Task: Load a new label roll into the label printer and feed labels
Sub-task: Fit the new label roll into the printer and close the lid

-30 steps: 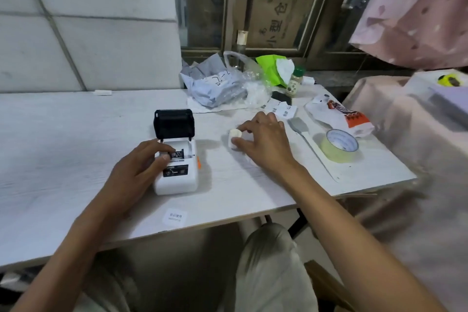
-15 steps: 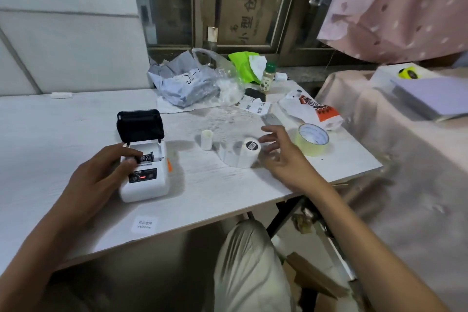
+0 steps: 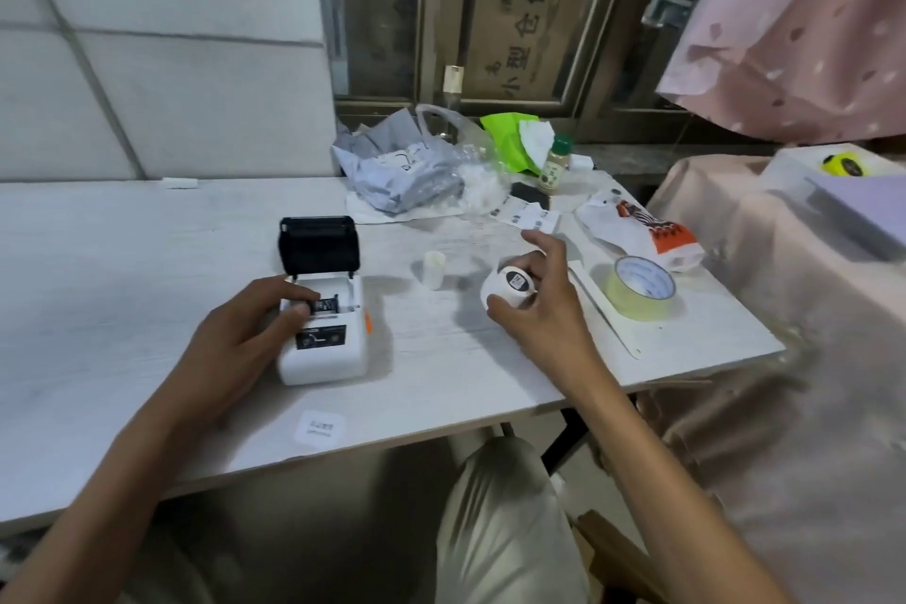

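Head view, left to right. I see the left hand (image 3: 245,334) resting on the label printer (image 3: 323,338), fingers curled over the left rim of the roll bay; whether they pinch anything I cannot tell. The printer is a small white box with rounded corners and an orange tab on its right side. It sits near the middle of the tabletop (image 3: 98,284), set back from the front edge. Its black lid (image 3: 318,244) stands upright, hinged at the rear. The roll bay is open; my view into it is partly blocked, and I make out only a dark part at the bottom. A single loose label (image 3: 321,428) lies at the front edge, before the printer.

Right of the printer, an empty white core (image 3: 434,267) stands upright, apart from both hands. The right hand (image 3: 539,309) is clamped around the label roll (image 3: 507,289), thumb below, fingers over the top. The roll is white with a small black mark on its facing end. A tape roll (image 3: 640,289) lies flat toward the right edge.
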